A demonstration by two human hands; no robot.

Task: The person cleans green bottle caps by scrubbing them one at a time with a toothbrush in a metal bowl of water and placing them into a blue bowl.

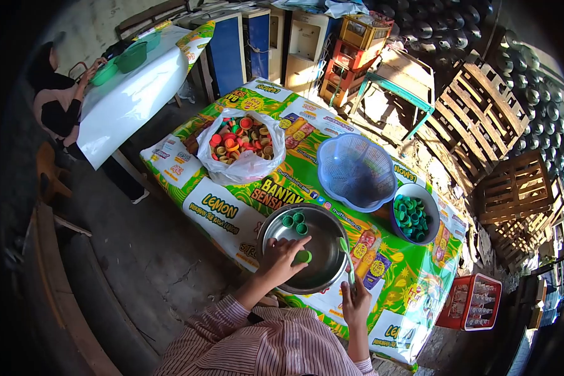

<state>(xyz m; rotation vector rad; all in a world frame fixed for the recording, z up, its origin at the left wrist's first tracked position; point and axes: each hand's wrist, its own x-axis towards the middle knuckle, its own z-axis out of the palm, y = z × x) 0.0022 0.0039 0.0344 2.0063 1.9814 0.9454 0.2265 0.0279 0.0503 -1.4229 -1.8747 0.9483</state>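
Left hand [281, 258] over steel bowl [323, 247] at the counter's [222, 210] near edge, fingers pinching green cap [303, 256] inside the bowl. Right hand [356, 304] at the bowl's near rim, fingers closed round thin green tool [347, 254]. Three loose caps [294, 222] lie at the bowl's far side. Beyond: purple bowl [433, 207] of green caps, blue basket [356, 170], bag of mixed caps [241, 145].

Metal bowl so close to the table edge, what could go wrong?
The metal bowl sits right at the near edge of the table, so a push from the left hand could perhaps tip it off. The green cap pinched in that hand might slip and roll away. The thin green tool in the right hand may be pointed and could poke a finger.
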